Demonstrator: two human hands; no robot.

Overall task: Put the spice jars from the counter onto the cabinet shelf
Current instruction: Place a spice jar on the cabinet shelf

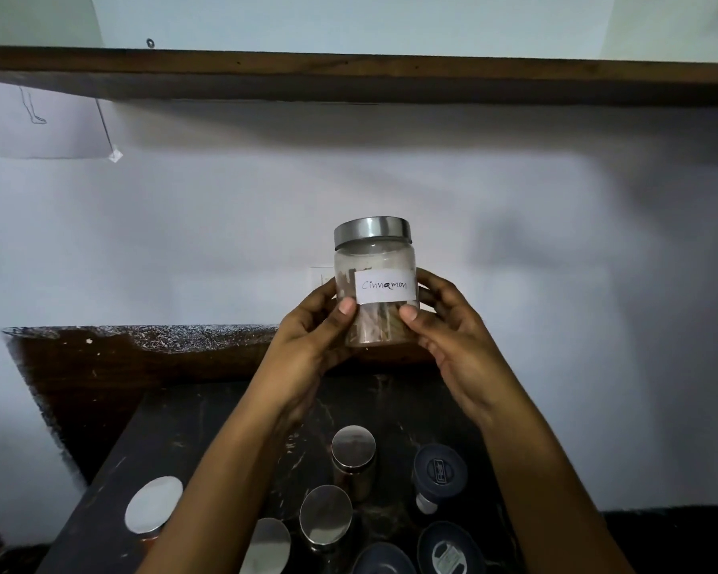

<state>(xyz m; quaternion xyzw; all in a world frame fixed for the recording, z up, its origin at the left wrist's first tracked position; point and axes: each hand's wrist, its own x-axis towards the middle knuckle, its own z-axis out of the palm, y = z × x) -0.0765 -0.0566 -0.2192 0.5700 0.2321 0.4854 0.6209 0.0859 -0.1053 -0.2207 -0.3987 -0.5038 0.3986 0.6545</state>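
Note:
I hold a clear cinnamon jar (374, 258) with a steel lid and a white handwritten label upright in front of the wall, above the counter. My left hand (307, 337) grips its left side and my right hand (452, 333) its right side, thumbs on the front. Below, on the dark counter (208, 432), stand several more jars: steel-lidded ones (353, 447) (326, 515) (154, 505) (266, 544) and dark-lidded ones (440, 470) (450, 551). The wooden cabinet shelf (349, 72) runs across the top of the view, well above the jar.
A white wall fills the middle of the view. A raised dark ledge with a chipped, speckled edge (142, 341) sits behind the counter on the left. A sheet of paper (42, 122) hangs on the wall at the upper left.

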